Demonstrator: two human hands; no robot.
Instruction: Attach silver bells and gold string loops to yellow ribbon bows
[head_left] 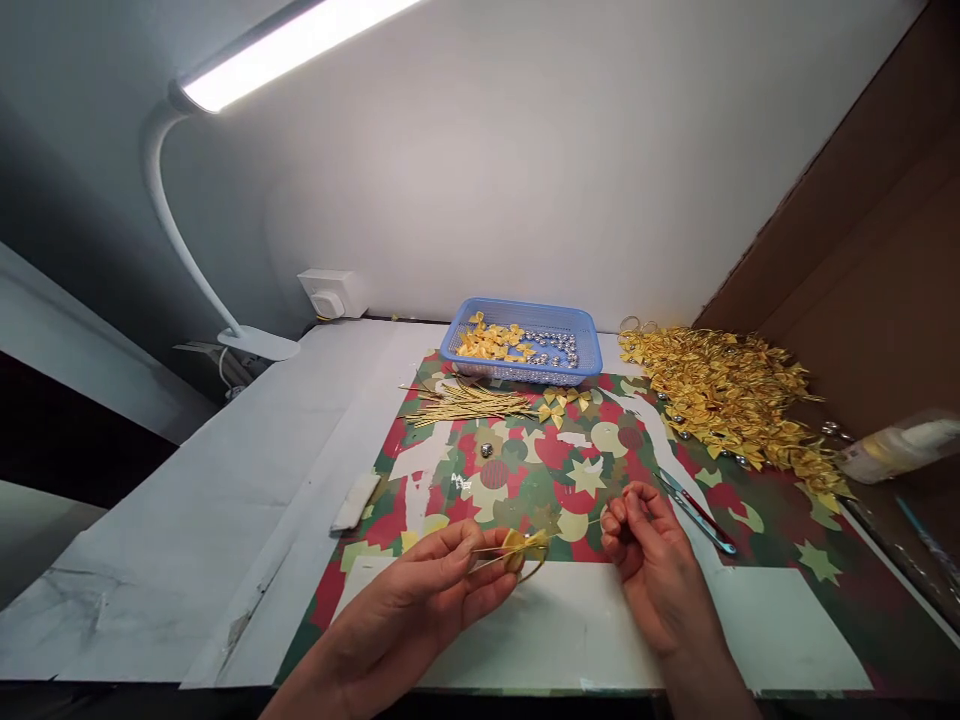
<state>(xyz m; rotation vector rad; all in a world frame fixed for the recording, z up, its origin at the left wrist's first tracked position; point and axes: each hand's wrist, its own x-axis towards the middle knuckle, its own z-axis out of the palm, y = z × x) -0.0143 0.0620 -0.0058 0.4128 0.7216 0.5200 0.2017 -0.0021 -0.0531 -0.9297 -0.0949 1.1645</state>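
Between the thumb and fingers of my left hand (pixel 450 585) is a yellow ribbon bow (pixel 526 543), with thin gold strands running back under the thumb and a small loop below it. My right hand (pixel 652 540) is closed in a pinch to the right of the bow. A fine, pale strand (pixel 589 522) seems to stretch from the bow to those fingertips; its end is hidden. Beyond the hands, one silver bell (pixel 487 451) sits on the patterned sheet (pixel 536 490). Farther back lie a bundle of gold cords (pixel 472 403) and several loose bows (pixel 555 412).
A blue basket (pixel 592 345) holds yellow bows and silver bells. At right are a big heap of gold bows (pixel 727 400), tweezers (pixel 697 515) and a bottle (pixel 900 448). A white block (pixel 355 502) lies at left; a clamp lamp (pixel 259 343) stands behind.
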